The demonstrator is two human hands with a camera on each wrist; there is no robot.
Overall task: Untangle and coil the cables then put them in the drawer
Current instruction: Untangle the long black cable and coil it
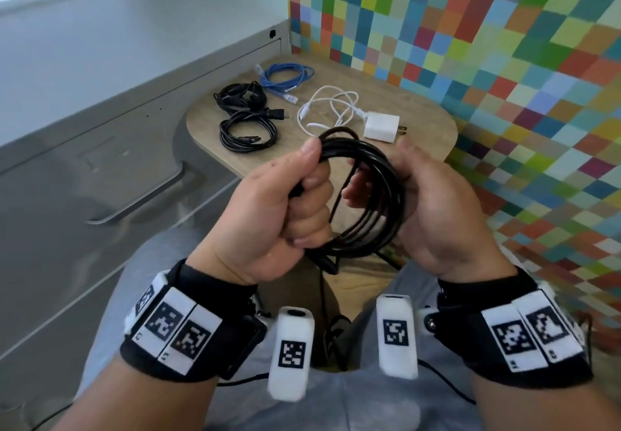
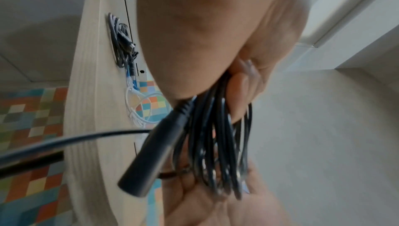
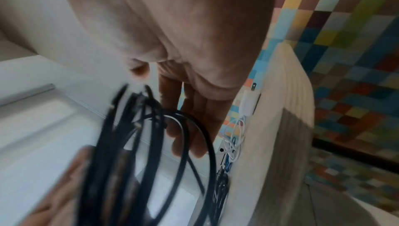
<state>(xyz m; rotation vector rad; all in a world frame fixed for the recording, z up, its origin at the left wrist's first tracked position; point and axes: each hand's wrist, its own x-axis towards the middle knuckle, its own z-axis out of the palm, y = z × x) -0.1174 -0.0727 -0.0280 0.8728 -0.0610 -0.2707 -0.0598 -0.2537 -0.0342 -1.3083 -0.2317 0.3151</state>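
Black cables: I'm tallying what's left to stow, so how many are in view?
3: one coil held in both hands, two coiled on the table, one beside the blue cable, one nearer. None seem hidden.

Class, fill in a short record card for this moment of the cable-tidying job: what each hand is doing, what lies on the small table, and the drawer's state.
left hand: left hand grips one side of the black cable coil, fingers curled round the loops
right hand: right hand supports the coil's other side, fingers through the loops
loose end: a black plug sticks out below the left hand
on the wooden table: blue cable, two black cable bundles, white cable with charger
drawer: closed
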